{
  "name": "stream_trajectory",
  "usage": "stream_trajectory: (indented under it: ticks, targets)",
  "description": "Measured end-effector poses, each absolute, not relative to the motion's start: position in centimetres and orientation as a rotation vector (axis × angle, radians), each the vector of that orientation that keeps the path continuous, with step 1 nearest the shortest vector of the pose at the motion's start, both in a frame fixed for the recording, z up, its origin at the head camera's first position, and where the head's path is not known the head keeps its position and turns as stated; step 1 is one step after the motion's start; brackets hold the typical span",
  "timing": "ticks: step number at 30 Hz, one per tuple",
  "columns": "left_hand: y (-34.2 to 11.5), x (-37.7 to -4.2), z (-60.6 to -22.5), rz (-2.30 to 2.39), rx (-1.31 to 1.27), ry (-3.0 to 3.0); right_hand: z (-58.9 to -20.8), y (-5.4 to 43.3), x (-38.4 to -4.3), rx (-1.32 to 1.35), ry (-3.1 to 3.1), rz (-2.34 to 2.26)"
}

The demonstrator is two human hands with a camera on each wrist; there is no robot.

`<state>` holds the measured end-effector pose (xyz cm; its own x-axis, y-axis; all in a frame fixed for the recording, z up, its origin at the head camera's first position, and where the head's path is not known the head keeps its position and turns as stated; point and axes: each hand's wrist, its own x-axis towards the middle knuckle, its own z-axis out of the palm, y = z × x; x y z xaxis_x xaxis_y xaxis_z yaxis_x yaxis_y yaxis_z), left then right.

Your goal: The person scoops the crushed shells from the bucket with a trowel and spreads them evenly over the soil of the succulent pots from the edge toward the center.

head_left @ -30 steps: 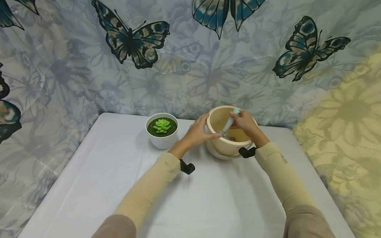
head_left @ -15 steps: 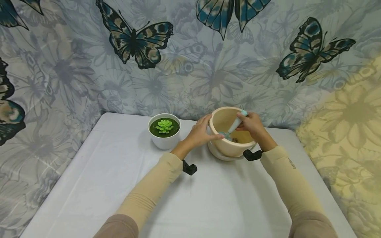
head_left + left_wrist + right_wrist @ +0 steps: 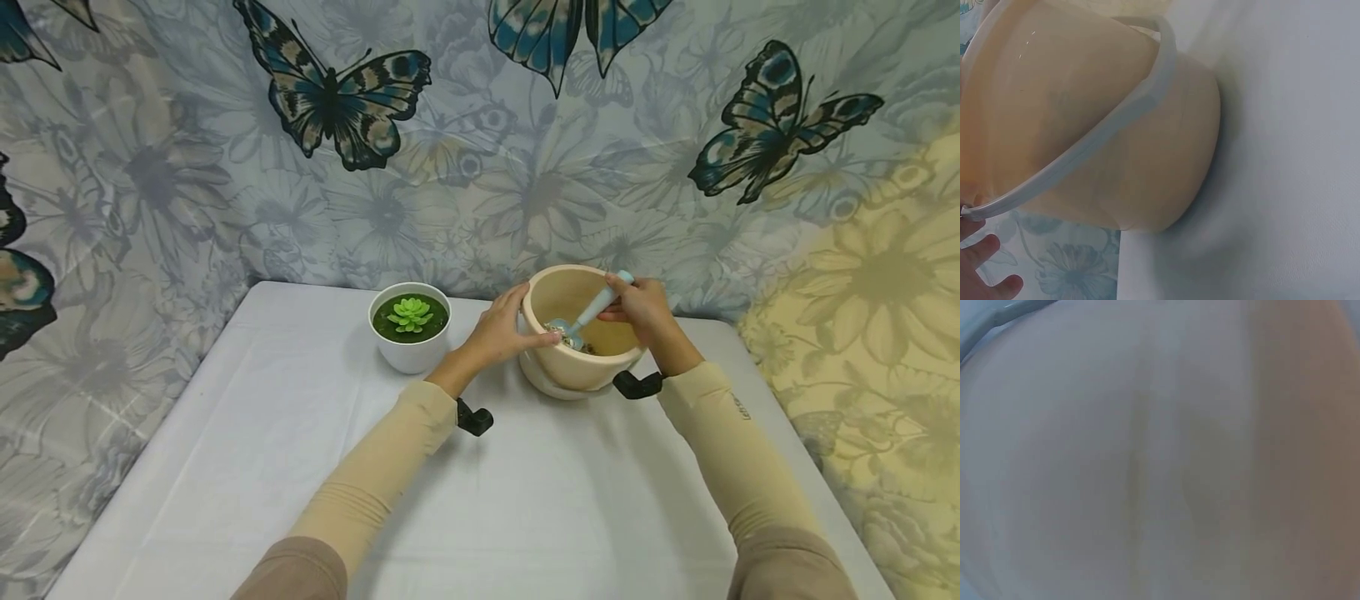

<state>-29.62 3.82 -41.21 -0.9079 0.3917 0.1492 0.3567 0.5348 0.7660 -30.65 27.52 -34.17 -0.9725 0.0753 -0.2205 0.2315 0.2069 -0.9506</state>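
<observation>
A cream bucket (image 3: 573,369) stands at the back of the table, its pale handle (image 3: 1091,147) hanging down around the outside. My left hand (image 3: 495,333) holds the bucket's left side, thumb across the near rim and fingers spread along the wall. Inside, small gravel-like bits (image 3: 589,349) show. My right hand (image 3: 647,310) grips a light blue hand shovel (image 3: 600,305) by its handle; its blade points down into the bucket near my left thumb and bears some bits. The bucket wall fills the right wrist view, where the shovel is hidden.
Left of the bucket stands a white pot (image 3: 411,357) with a green succulent (image 3: 410,315). A white cloth covers the table (image 3: 480,517). Behind it hangs a floral backdrop with butterflies (image 3: 333,100).
My right hand has moved rightward, drawing the shovel's handle with it. The shovel's blade now shows bits on it near the rim. My left hand keeps its place on the bucket.
</observation>
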Motion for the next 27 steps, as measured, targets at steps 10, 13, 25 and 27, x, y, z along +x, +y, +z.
stream_trajectory:
  ticks: [10,13,25,27]
  targets:
    - [3.9,-29.6,-41.0,1.313,0.656,2.732,-33.6,27.9,-30.7,0.322,2.187,-2.036]
    - [4.0,-29.4,-41.0,1.311,0.671,2.737,-33.5,28.4,-30.6,0.307,2.16,-2.073]
    - [4.2,-29.4,-41.2,1.321,0.669,2.734,-33.7,28.7,-30.3,0.322,2.104,-2.182]
    - [4.2,-29.4,-41.2,1.326,0.669,2.735,-33.6,28.7,-30.3,0.322,2.09,-2.184]
